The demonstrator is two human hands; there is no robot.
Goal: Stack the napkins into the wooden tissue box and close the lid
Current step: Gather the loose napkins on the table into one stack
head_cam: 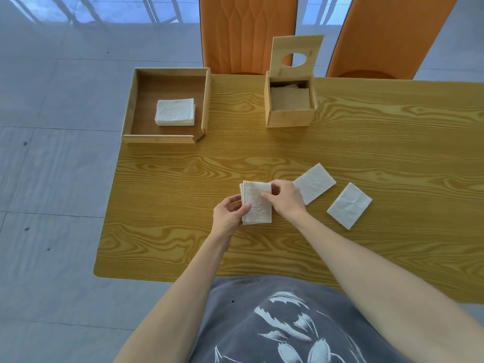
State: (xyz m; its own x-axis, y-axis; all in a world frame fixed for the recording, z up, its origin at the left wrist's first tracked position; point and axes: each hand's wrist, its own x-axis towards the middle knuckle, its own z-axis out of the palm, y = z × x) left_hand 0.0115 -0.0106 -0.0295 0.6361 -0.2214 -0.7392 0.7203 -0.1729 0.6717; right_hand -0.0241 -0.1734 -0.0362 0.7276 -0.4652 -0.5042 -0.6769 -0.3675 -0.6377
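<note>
Napkins (256, 203) held between left hand (228, 214) and right hand (286, 197).

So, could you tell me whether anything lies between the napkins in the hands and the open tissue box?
Nothing visible does: bare table lies between the held napkins and the tissue box, whose lid stands open.

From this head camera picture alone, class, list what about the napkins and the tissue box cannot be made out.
- How many napkins the held stack has: layers too thin, and the left hand and right hand cover its edges.
- How full the wooden tissue box is: its walls hide the depth.
- How the lid joins the box: too small to tell.
- The count in the tray pile: too small.
</note>
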